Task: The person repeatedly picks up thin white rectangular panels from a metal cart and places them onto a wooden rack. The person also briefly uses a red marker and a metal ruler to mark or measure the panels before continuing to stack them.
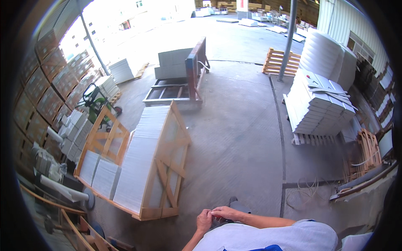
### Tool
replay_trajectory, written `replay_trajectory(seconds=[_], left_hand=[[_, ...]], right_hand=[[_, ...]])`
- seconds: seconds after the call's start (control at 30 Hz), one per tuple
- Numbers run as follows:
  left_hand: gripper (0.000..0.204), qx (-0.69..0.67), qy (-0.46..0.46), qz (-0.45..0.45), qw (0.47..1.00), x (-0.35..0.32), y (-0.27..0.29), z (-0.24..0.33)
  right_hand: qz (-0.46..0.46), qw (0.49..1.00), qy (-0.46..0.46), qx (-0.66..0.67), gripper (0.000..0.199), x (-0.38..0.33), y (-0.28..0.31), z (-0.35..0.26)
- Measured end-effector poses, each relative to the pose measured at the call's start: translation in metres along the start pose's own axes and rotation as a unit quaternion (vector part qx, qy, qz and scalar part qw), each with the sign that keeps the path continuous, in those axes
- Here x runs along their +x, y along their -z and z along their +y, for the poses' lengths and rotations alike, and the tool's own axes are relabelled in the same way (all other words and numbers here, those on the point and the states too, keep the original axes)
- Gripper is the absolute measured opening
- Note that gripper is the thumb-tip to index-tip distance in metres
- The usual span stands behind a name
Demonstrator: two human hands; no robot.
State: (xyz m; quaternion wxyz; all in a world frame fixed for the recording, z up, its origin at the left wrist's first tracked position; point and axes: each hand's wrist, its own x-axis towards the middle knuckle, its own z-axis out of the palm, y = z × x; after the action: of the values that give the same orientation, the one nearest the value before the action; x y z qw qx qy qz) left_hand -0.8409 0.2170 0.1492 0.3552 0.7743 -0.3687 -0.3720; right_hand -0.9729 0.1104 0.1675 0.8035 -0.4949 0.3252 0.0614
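Note:
In front of my body at the bottom centre, my left hand [204,220] and my right hand [225,212] meet, fingertips touching. The fingers of both are curled in a pinch. Whatever lies between them, if anything, is too small to make out. A dark grey rounded shape [240,206] shows on the floor just beyond my right hand; its kind is unclear. Left of my hands, apart from them, stands a wooden crate [161,213] with diagonal braces. Upright pale slabs [140,154] fill it in close rows.
Ahead, a metal rack [195,69] carries grey blocks. On the right, a pallet holds stacked white boxes [320,98] beside a steel post [288,42]. Thin cord [307,194] lies loose on the floor. At left are a green hand truck [98,100] and stacked cartons [42,90].

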Motion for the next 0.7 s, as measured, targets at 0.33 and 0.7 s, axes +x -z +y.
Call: replay_trajectory(seconds=[0.33,0.7], left_hand=[[0.02,-0.046,-0.003,-0.022,0.999,0.131,-0.015,0.067],[0.016,-0.016,-0.075,0.049,0.996,0.286,-0.054,0.16]], right_hand=[[-0.039,0.999,-0.009,-0.013,0.035,0.069,0.12,-0.068],[-0.125,0.97,-0.089,0.189,0.027,0.114,0.275,-0.19]])
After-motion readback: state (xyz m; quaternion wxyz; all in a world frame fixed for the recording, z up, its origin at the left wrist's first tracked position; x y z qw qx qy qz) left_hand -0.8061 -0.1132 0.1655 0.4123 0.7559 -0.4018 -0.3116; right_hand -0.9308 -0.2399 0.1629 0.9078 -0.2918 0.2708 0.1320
